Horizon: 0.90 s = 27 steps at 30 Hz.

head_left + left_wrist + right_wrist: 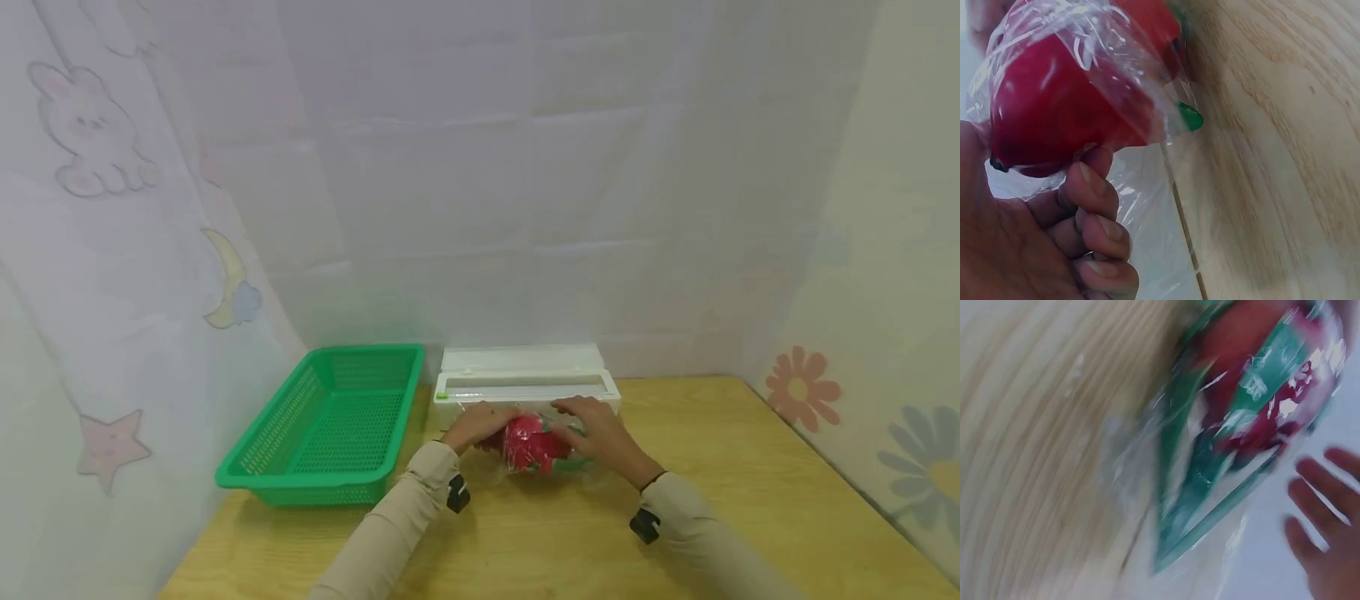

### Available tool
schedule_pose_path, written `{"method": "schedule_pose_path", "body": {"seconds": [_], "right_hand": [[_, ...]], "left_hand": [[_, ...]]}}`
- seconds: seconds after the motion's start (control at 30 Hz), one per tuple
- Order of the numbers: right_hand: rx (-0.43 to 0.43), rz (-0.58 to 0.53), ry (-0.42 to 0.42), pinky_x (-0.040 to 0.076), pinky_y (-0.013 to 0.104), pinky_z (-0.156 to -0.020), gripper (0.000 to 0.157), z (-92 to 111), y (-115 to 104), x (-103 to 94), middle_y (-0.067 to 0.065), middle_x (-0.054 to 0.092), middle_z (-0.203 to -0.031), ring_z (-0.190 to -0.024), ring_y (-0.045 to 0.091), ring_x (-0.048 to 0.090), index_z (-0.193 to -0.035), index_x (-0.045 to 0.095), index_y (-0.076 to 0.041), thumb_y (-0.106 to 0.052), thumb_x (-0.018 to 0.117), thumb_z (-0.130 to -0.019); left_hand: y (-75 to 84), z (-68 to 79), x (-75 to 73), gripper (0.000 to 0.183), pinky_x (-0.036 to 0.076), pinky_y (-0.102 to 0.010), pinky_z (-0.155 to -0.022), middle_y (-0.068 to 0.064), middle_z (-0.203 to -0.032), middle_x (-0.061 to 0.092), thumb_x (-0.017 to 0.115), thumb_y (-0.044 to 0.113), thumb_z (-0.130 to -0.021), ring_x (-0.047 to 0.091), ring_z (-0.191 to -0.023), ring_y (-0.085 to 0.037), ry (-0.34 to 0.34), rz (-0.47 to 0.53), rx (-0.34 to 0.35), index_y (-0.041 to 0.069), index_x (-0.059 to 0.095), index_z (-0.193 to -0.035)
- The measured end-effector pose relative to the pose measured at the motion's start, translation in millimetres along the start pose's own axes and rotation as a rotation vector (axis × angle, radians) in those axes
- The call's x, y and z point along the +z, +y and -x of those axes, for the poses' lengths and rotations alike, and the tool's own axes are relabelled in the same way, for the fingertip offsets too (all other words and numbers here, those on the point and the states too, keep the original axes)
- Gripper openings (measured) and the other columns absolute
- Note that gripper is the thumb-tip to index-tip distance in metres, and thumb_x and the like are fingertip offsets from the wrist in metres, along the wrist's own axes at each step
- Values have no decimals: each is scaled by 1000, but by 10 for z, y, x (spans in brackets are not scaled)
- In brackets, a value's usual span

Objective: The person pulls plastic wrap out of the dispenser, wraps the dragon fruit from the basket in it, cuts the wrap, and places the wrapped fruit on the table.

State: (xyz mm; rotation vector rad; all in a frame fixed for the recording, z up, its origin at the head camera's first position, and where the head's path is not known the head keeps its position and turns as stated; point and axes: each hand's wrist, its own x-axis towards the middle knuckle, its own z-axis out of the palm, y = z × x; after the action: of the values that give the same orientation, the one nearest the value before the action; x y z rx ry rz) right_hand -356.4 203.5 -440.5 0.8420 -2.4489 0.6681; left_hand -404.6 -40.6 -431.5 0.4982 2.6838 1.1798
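A glossy red bundle (528, 443) with green pieces is loosely wrapped in clear plastic film on the table, in front of a white cling film dispenser (522, 359). My left hand (480, 422) holds its left end. In the left wrist view, that hand's (1029, 244) fingers curl against the underside of the red part (1054, 103), with film creased over it. At the other end, my right hand (600, 429) is raised close by. The right wrist view shows its fingers (1316, 494) spread and apart from the bundle, where green strips (1200, 481) lie under the film.
A green plastic basket (322, 481) with slotted sides stands on the left of the wooden table (750, 500). The dispenser's lid is raised, and a small green piece (442, 396) is at its front left. A pale cloth wall (525, 208) hangs behind.
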Motion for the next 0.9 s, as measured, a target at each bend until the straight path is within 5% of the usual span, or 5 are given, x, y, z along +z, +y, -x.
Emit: {"method": "schedule_pose_path", "body": {"seconds": [0.17,0.43,0.7,0.8,0.9], "right_hand": [[18,-36,-174,40,64,-100,85,-33,-134,78,17,53,-138,-123,37,52,-149,45,-8,-53,77,-83],[66,-86,-172,38,65,-100,86,5,-80,169,19,53,-136,-123,40,51,-145,48,-8,-52,81,-79],[106,-77,-165,38,65,-99,84,-15,-110,152,17,53,-137,-125,39,50,-146,49,-11,-52,80,-79],[115,-92,-183,37,64,-100,84,-37,-137,153,16,53,-138,-125,38,49,-146,49,-13,-53,80,-79],[133,-115,-198,36,64,-101,84,-50,-159,155,16,53,-138,-126,38,49,-146,49,-14,-50,82,-78]], "left_hand": [[72,-33,-48,72,40,-29,-48,-6,-61,61,40,73,-93,52,-50,-16,-6,-24,15,11,64,-66],[22,240,-182,77,48,-34,-62,-10,-63,66,37,62,-101,66,-62,-29,169,-76,99,0,70,-70],[-57,453,-71,41,43,-22,-55,5,-71,64,65,41,-96,49,-62,-3,-67,-98,332,3,76,-84],[-135,463,-64,24,44,-22,-61,6,-76,64,68,25,-96,50,-69,-3,-56,-30,413,5,75,-84],[-218,468,-101,19,47,-25,-72,2,-82,67,67,20,-96,55,-77,-5,-4,96,394,6,72,-85]]}}
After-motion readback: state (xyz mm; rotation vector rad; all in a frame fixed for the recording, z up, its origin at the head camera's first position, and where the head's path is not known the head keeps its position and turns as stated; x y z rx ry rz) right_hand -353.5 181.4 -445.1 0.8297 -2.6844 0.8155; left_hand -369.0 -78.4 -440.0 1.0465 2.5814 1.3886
